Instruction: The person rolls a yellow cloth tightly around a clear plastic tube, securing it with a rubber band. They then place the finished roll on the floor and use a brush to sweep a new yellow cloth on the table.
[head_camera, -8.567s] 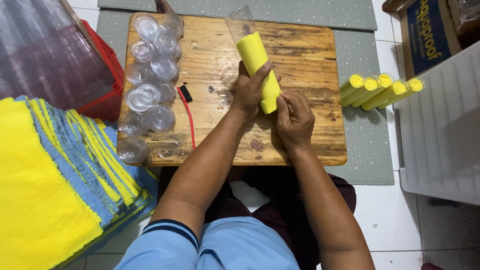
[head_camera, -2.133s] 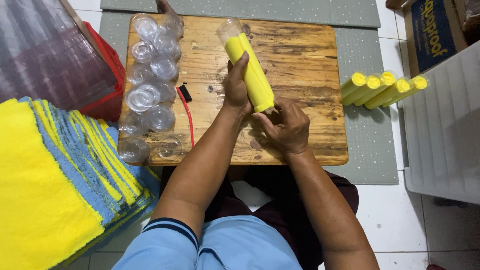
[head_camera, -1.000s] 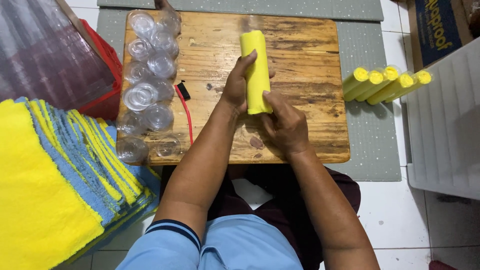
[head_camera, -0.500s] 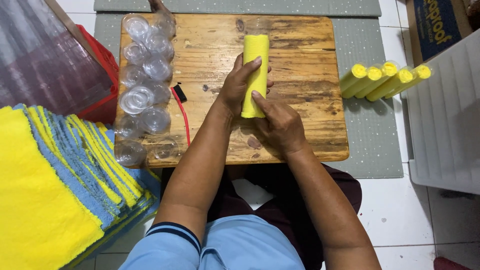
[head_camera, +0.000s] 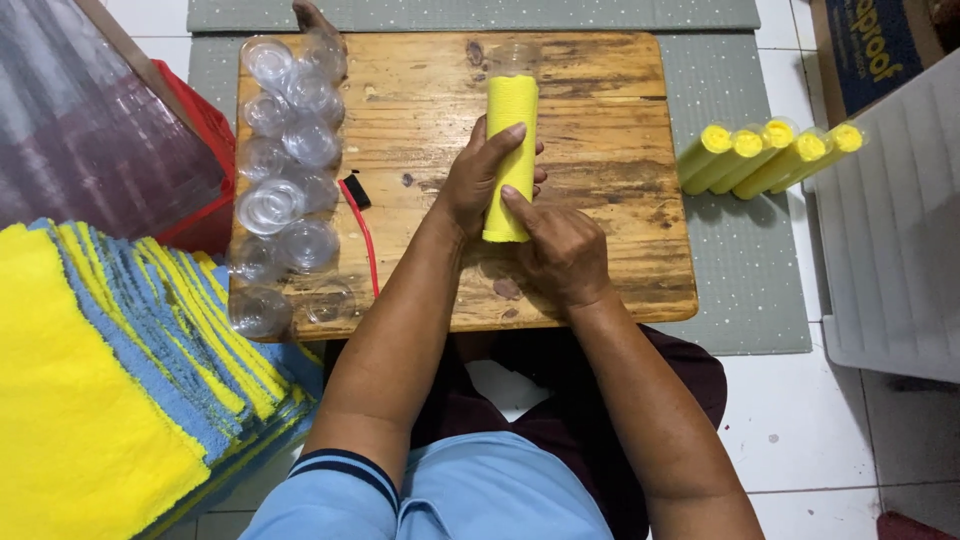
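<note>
A rolled yellow cloth (head_camera: 509, 125) lies lengthwise on the wooden board (head_camera: 610, 130), its far end inside a clear plastic tube (head_camera: 511, 57). My left hand (head_camera: 478, 180) wraps around the roll's middle from the left. At the near end of the roll sits my right hand (head_camera: 558, 250), its forefinger pressed against the cloth. Both forearms reach in from the bottom of the view.
Several clear plastic tubes (head_camera: 285, 180) lie in rows on the board's left side, with a red-and-black tool (head_camera: 357, 215) beside them. Several filled tubes with yellow cloth (head_camera: 765, 155) rest on the grey mat at right. A stack of yellow and blue cloths (head_camera: 110, 380) is at lower left. Another person's fingers (head_camera: 312, 17) show at the board's far edge.
The yellow roll swung from a slant to straight along the board and slid further into the clear tube. My right hand moved up to its near end.
</note>
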